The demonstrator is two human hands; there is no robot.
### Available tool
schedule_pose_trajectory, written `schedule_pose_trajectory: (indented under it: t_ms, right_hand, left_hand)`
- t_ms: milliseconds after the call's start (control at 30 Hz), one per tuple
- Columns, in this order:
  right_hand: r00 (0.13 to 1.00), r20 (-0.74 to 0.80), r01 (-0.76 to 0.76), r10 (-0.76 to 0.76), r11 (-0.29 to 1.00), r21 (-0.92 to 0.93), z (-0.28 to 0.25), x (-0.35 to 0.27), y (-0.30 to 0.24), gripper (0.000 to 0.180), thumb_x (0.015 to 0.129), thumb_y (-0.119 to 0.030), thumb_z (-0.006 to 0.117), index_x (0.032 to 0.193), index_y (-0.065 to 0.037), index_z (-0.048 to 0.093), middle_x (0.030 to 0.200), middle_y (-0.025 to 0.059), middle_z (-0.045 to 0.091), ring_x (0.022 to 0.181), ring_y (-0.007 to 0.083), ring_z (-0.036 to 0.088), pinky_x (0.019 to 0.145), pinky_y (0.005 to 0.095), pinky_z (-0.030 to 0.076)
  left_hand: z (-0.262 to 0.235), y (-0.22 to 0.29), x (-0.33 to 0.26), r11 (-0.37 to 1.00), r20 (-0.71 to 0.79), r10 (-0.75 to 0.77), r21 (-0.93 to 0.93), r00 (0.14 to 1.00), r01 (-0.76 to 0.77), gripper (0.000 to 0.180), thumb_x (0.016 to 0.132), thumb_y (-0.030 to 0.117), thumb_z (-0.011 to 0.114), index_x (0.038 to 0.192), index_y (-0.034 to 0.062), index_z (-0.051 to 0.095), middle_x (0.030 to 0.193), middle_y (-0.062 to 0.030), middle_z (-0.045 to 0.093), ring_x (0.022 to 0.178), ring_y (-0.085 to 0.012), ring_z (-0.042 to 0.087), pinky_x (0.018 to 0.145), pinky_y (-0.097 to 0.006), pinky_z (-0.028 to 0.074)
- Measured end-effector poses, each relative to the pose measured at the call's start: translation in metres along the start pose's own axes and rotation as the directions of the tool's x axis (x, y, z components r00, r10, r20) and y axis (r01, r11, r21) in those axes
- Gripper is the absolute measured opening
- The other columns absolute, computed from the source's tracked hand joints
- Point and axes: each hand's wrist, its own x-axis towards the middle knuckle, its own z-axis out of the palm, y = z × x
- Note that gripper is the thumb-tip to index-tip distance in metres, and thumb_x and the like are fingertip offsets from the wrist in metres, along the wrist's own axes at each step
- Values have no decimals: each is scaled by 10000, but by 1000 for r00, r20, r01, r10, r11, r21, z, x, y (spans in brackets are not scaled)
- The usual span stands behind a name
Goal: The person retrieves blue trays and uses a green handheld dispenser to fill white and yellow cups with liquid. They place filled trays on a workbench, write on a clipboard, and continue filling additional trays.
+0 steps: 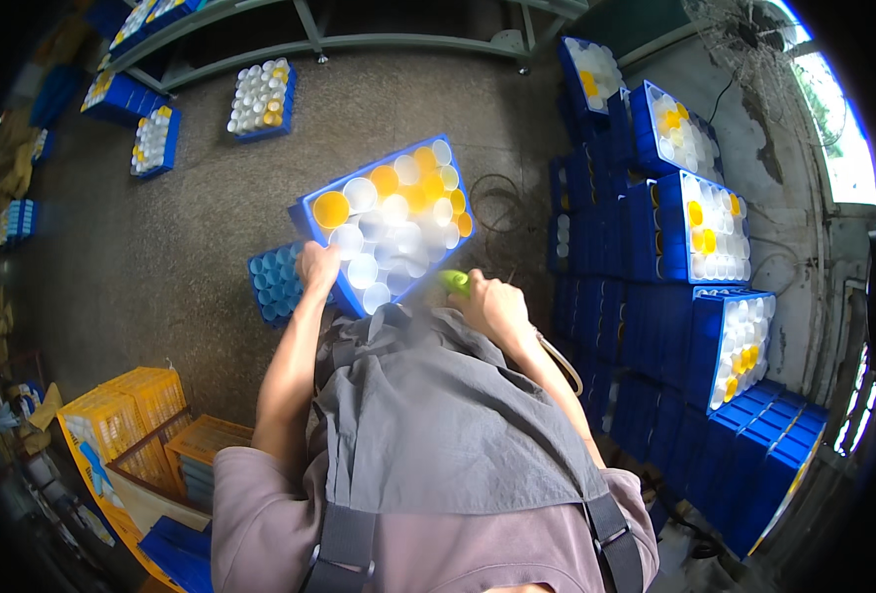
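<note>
A blue crate [319, 262] packed with white and yellow round cups [394, 210] is in front of me, set at a slant. My left hand [317, 266] is closed on its near left edge. In my right hand [498, 309], by the crate's near right corner, is a lime-green tool [455, 282] that looks like an air blow gun. A pale hose [564, 368] curves beside my right forearm. A whitish haze blurs the cups nearest the tool. Partly behind my left hand, a smaller blue crate with round cells [276, 284] sits on the floor.
Tall stacks of blue crates [656, 232] holding cups line the right wall. Other filled crates [262, 99] stand on the floor at far left, near a metal frame [408, 42]. Yellow baskets [127, 405] are at lower left. A coiled cable [497, 203] lies beyond the crate.
</note>
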Motion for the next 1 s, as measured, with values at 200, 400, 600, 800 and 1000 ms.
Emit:
schedule_pose_trajectory:
  t_ms: [200, 400, 600, 800, 1000]
  right_hand:
    - [973, -160, -174, 164, 983, -52, -14, 59, 43, 489, 878, -507, 637, 966, -29, 582, 737, 207, 686, 707, 381, 698, 614, 465, 564]
    - [904, -297, -331, 307, 943, -36, -29, 139, 75, 478, 868, -494, 648, 961, -28, 596, 801, 210, 698, 753, 384, 699, 667, 467, 567]
    - [911, -164, -395, 379, 915, -76, -50, 158, 81, 498, 852, -517, 651, 932, -25, 647, 825, 205, 710, 788, 371, 706, 690, 465, 565]
    - [912, -61, -408, 405, 912, -37, -73, 167, 54, 476, 856, -472, 650, 940, -4, 667, 852, 216, 711, 836, 369, 706, 743, 457, 566]
    - [933, 6, -360, 361, 932, -37, -83, 181, 23, 467, 872, -453, 632, 975, 3, 644, 838, 231, 704, 812, 379, 707, 725, 465, 569]
  left_hand:
    - [-18, -23, 44, 990, -6, 44, -133, 999, -44, 478, 768, 345, 681, 762, -132, 655, 801, -341, 658, 833, -467, 675, 758, -492, 500]
    - [-33, -24, 87, 968, 38, 67, -245, 997, -55, 497, 799, 335, 723, 715, -143, 616, 715, -291, 651, 703, -342, 664, 698, -469, 467]
    - [-44, -24, 137, 917, 94, 61, -399, 994, -19, 497, 825, 312, 726, 728, -155, 587, 671, -175, 618, 656, -193, 544, 660, -431, 443]
    - [-48, -18, 180, 891, 128, 85, -454, 988, -18, 365, 838, 272, 719, 704, -50, 612, 710, -40, 591, 663, -112, 486, 607, -357, 413]
    - [-42, 5, 209, 897, 147, -3, -437, 989, 68, 470, 830, 332, 725, 891, -131, 670, 887, -220, 691, 834, -259, 641, 773, -414, 477]
